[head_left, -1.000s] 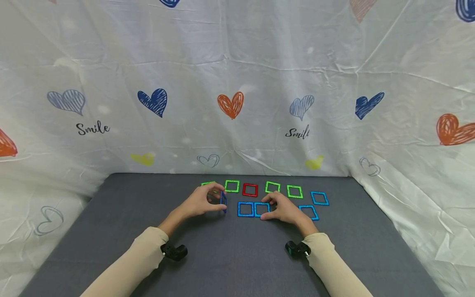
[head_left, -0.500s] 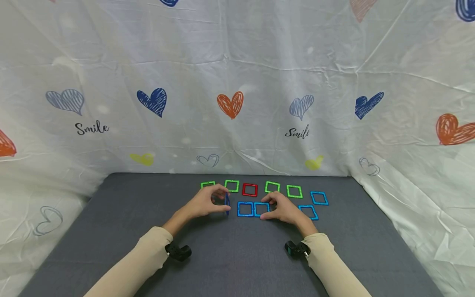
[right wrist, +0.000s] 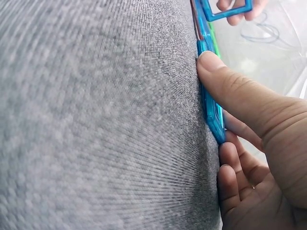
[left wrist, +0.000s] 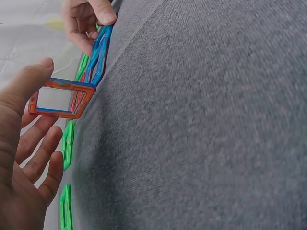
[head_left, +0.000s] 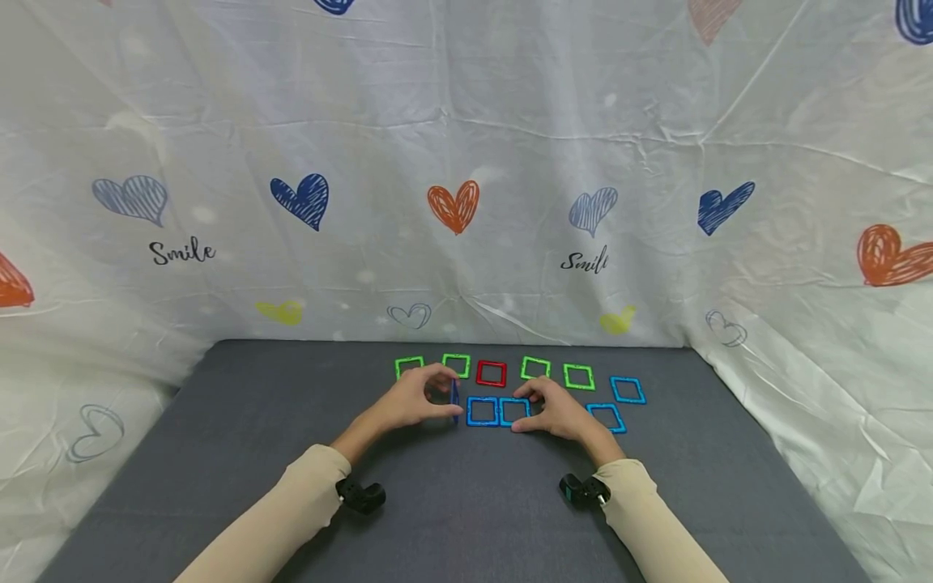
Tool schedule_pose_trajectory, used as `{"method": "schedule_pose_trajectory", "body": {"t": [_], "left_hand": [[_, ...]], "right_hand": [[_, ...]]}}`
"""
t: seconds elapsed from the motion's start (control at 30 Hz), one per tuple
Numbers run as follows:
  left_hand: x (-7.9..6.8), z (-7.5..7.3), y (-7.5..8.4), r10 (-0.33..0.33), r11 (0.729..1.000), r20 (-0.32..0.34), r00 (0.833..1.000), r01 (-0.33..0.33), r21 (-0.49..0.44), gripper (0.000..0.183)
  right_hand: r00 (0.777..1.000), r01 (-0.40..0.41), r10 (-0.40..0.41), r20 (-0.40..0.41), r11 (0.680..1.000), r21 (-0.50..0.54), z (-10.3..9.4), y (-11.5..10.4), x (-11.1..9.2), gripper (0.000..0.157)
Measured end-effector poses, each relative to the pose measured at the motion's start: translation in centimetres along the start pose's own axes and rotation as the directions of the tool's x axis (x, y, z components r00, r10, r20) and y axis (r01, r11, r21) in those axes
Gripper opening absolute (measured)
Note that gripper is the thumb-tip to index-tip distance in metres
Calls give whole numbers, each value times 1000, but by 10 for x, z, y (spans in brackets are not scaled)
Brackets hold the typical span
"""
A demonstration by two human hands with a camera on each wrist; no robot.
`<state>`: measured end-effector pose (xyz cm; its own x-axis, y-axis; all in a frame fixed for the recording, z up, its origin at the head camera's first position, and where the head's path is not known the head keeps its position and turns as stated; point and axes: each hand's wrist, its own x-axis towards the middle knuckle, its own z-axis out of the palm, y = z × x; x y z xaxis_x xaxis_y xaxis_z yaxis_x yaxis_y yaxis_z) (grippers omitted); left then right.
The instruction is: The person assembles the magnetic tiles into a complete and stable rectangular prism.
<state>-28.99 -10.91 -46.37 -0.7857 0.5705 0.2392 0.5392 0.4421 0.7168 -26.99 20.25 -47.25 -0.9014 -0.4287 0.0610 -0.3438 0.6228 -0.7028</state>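
Note:
My left hand (head_left: 415, 398) pinches a blue square magnetic tile (head_left: 455, 397) by its edges, thumb on one side and fingers on the other. The tile is an open frame and stands upright; in the left wrist view its near face looks orange. Just right of it, two blue tiles lie flat, edge to edge: a left one (head_left: 470, 411) and a right one (head_left: 510, 399). Thumb and fingers of my right hand (head_left: 557, 411) grip the right one on opposite edges, as the right wrist view shows too. A narrow gap seems to separate the upright tile from the flat pair.
Behind the hands lie a red tile (head_left: 492, 362) and several green tiles (head_left: 579, 367). Two more blue tiles, one farther back (head_left: 627, 378) and one nearer (head_left: 616, 429), lie right of the right hand. The grey table (head_left: 466, 502) ends at a printed curtain (head_left: 510, 202).
My left hand has moved steadily right with the upright blue tile, closer to the flat pair. The right hand has kept its place and its grip.

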Motion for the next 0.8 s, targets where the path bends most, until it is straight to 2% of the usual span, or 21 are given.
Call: {"method": "schedule_pose_trajectory", "body": {"t": [0.8], "left_hand": [[5, 14, 5, -20, 999, -13, 1000, 20, -31, 57]], "right_hand": [[1000, -13, 13, -10, 1000, -10, 1, -2, 0, 48]]}}
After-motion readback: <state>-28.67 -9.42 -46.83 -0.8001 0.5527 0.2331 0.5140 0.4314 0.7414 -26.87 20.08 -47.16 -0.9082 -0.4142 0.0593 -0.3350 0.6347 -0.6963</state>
